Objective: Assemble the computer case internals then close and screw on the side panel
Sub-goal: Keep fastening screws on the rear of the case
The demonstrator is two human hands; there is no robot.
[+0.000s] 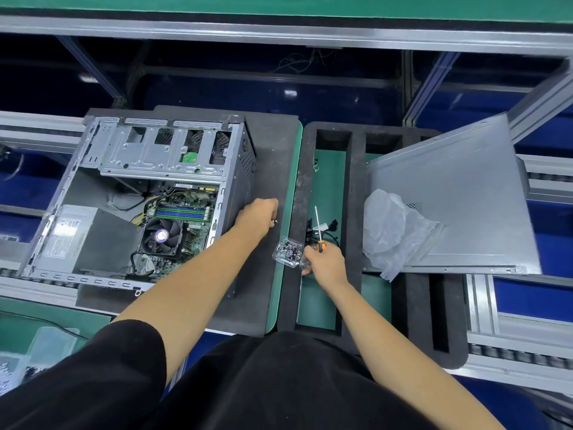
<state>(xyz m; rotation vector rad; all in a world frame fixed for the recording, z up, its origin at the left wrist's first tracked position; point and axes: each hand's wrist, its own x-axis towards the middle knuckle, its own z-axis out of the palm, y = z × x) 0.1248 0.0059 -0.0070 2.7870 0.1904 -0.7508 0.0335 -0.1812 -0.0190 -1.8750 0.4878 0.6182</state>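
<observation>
The computer case (148, 197) is lying open on its side on a dark foam mat (273, 169), left of centre, with the motherboard (183, 218), CPU fan (161, 235) and power supply (90, 237) showing inside. A white label is sitting on the power supply, but its print is too small to read; the round sticker on the fan hub is likewise illegible.

The left hand (259, 217) is hovering just beside the case's right wall, fingers curling into a loose fist and pinching something small and metallic (most likely a screw (274, 222), though it is too tiny to be sure). The right hand (325, 263) is gripping an orange-handled screwdriver (319, 231), shaft pointing away from the person, while its fingers are also holding a clear plastic tray of screws (290, 252) at the mat's edge.

The side panel (449, 200) is leaning tilted on a black foam tray (356, 212) to the right, well apart from the case, with a crumpled clear plastic bag (390, 234) lying on its near corner. Black cables (322, 231) are sitting in the tray's green-floored slot. A strip of bare mat is running between the case and the tray.
</observation>
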